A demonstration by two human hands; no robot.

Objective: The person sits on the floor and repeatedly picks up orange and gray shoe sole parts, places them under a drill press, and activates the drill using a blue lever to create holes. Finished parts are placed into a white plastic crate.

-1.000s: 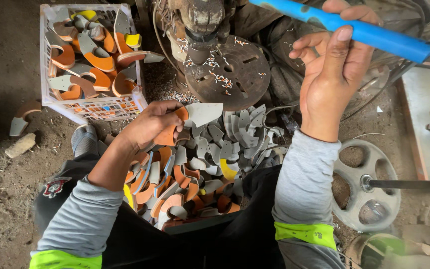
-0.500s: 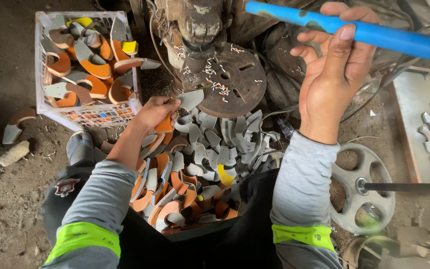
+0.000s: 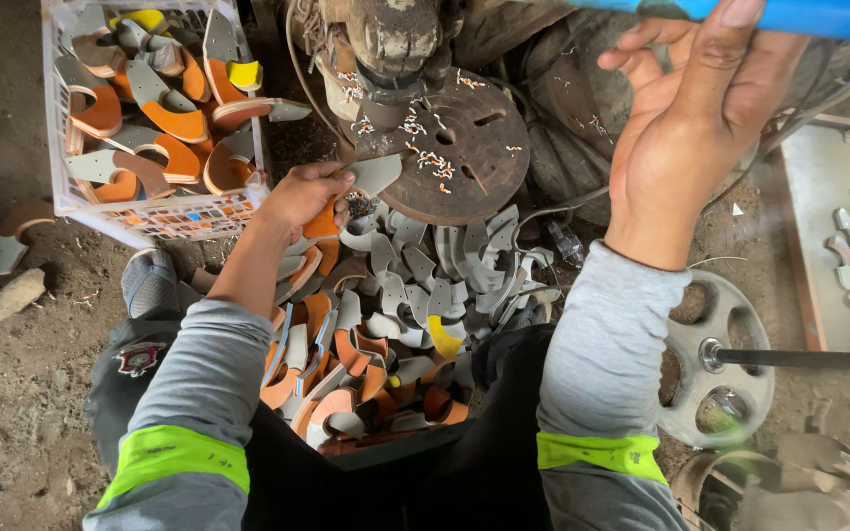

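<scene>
White crate (image 3: 150,221) holds curved orange-grey pieces (image 3: 164,118); left hand (image 3: 302,192) seemingly grips one.

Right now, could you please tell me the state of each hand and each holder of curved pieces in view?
Left hand: shut on a grey curved piece at the rusty round metal plate.
Right hand: raised, fingers curled on the blue bar.
White plastic crate: full of orange and grey curved pieces.
Lap pile of grey and orange pieces: heaped loose.
</scene>
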